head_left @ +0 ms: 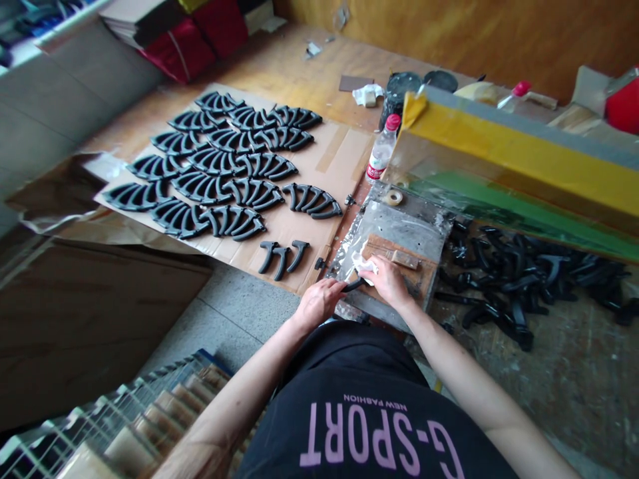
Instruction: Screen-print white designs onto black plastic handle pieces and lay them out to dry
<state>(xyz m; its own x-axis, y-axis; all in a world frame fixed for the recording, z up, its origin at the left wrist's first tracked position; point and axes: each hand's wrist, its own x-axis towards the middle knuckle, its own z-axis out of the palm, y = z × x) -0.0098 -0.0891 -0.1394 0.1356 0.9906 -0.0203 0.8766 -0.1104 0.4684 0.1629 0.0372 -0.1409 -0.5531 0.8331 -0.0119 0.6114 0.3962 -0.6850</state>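
My left hand [320, 301] is closed round one end of a black curved part [353, 285] close to my body. Pinched in my right hand [387, 279] is a crumpled white cloth [363, 265], which lies against the other end of that part. Both hands are at the near edge of a grey metal plate [404, 229]. A brown board with a small wooden block [405, 259] rests on the plate, just beyond my right hand.
Rows of black parts [204, 179] cover a cardboard sheet [334, 150] at the left. A bottle [383, 148] stands behind the plate. A yellow-edged screen frame [499, 156] rises at the right, above a pile of black parts [529, 273]. A wire rack [114, 419] is at lower left.
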